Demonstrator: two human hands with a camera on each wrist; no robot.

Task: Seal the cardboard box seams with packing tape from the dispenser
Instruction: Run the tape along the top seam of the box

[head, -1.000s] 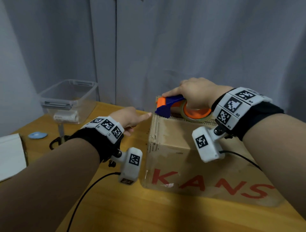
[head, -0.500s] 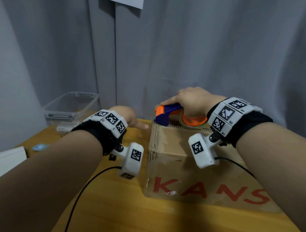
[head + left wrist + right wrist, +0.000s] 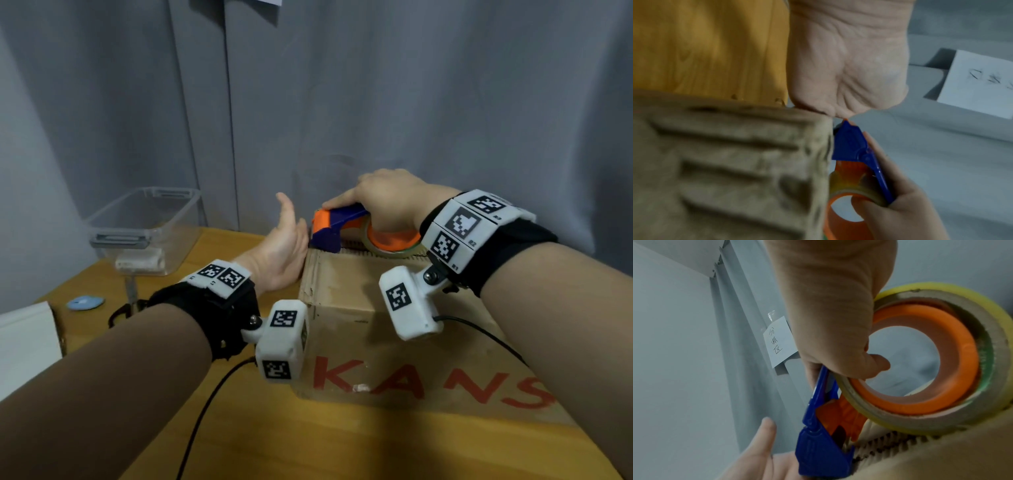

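A brown cardboard box (image 3: 404, 329) with red letters stands on the wooden table (image 3: 308, 442). My right hand (image 3: 387, 202) grips a blue and orange tape dispenser (image 3: 337, 228) with its tape roll (image 3: 931, 363), pressed on the box's far top edge near the left corner. My left hand (image 3: 282, 246) is held flat, palm against the box's left far corner, thumb up, beside the dispenser's nose (image 3: 849, 142). The left fingers are hidden behind the box.
A clear plastic bin (image 3: 144, 229) holding a white roll sits at the back left. Scissors (image 3: 126, 305) and a small blue disc (image 3: 85, 303) lie near it, a white sheet (image 3: 27, 342) at the left edge. A grey curtain (image 3: 411, 102) hangs close behind the box.
My left hand has moved right from pointing beside the box to lying flat against its far left corner, thumb raised. The right hand and dispenser have stayed on the far edge.
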